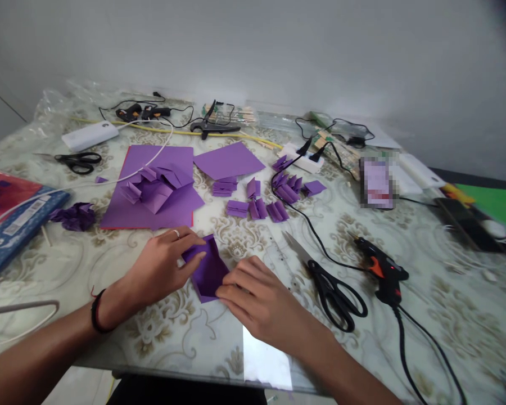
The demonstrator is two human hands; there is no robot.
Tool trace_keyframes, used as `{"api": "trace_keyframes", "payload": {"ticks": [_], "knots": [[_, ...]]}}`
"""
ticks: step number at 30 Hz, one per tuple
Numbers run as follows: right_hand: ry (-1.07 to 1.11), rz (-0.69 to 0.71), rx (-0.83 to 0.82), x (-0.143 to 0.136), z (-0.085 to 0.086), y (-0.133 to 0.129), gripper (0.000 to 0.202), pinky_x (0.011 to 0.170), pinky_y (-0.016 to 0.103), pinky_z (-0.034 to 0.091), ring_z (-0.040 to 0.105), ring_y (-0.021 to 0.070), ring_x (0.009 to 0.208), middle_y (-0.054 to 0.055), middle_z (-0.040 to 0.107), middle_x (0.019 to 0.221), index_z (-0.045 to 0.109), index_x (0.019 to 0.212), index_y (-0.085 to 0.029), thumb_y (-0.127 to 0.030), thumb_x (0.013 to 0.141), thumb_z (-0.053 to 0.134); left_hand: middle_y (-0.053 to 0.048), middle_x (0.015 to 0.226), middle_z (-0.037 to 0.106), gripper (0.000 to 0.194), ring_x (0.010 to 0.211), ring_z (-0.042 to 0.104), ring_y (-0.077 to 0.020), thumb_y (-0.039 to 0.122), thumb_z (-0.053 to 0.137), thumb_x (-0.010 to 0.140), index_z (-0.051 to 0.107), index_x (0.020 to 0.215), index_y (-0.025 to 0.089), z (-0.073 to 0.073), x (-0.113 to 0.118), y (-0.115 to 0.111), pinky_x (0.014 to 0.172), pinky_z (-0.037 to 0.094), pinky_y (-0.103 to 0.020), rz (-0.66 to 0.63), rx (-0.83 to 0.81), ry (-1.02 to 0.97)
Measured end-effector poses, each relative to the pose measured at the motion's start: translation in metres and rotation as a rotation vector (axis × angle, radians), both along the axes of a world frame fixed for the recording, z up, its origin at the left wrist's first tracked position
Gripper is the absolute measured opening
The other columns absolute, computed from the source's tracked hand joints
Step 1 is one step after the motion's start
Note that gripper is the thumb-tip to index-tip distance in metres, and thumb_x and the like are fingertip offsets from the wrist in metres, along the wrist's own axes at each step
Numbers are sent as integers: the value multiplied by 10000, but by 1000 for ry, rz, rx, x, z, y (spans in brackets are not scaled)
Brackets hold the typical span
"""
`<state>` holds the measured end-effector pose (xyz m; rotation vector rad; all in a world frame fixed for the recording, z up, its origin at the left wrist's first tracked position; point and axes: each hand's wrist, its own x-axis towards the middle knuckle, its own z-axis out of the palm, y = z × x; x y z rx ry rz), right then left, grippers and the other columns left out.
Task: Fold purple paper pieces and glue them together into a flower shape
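Purple folded-paper tray point(209, 277): the left hand point(162, 264) pinches its wall at ten o'clock, the right hand point(261, 301) its corner at five.

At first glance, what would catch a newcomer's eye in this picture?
First, the left hand and right hand, holding a folded purple paper in the lower middle. Just beyond lie folded purple pieces. To the right rest black-handled scissors and, farther right, a black glue gun.
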<state>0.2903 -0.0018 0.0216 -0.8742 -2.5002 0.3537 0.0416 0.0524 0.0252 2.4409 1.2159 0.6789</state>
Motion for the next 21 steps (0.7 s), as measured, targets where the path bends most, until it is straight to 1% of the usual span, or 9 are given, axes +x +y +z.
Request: {"api": "trace_keyframes", "payload": {"ticks": [4,6,7,9,11,13,16,18,21], "knots": [[-69,-9,12,-2,2,-1,93,935,422,442,602,230,931,40,729,950,718,997,-192,-122,1024,665,-22,925,779,83,787,741,-193,139,632,986,669,975,212,4,-1,2,728,553,-308,44,11,117],[-120,-7,17,-3,2,-1,108,886,411,449,610,226,905,27,742,945,715,975,-210,-120,1018,671,-7,874,774,130,708,723,-188,115,659,938,660,1016,219,4,0,4,654,514,-292,54,-2,155],[-147,-2,18,-4,2,-1,120,853,405,448,615,221,883,21,749,946,712,963,-217,-115,1012,673,-5,869,777,196,706,729,-197,106,667,915,663,1071,224,4,1,5,638,507,-290,49,-10,179],[-200,9,15,-5,3,-1,152,794,397,439,622,207,834,8,753,938,698,926,-225,-89,993,678,-27,947,796,331,788,761,-228,84,650,887,667,1183,233,4,2,7,653,521,-297,22,-23,247],[-240,16,12,-6,4,-1,188,755,395,428,623,195,794,-7,748,908,677,882,-225,-58,968,682,-60,1043,801,370,871,776,-247,60,614,874,690,1193,233,4,4,10,684,544,-307,-5,-26,298],[-262,20,6,-8,7,-1,217,736,392,424,627,188,780,-20,746,886,659,853,-224,-28,944,684,-77,1049,801,331,874,774,-243,54,605,871,722,1128,226,3,3,13,710,563,-307,-17,-34,306],[-268,32,2,-10,13,-1,247,693,389,408,634,182,757,-33,746,868,645,833,-219,14,901,693,-60,916,804,280,827,770,-231,60,615,880,749,1062,226,4,0,19,731,574,-298,-18,-41,287],[-276,30,5,-11,15,1,257,667,393,396,640,182,738,-35,740,844,645,836,-216,31,876,704,-51,883,809,262,825,776,-229,73,625,893,759,1059,225,6,-2,23,739,576,-295,-12,-31,275],[-293,-3,7,-11,16,6,239,635,397,376,639,184,692,-36,729,805,654,853,-216,7,869,736,-53,903,832,217,802,788,-231,121,641,937,773,1083,213,9,-3,24,724,574,-303,3,-19,250]]}}
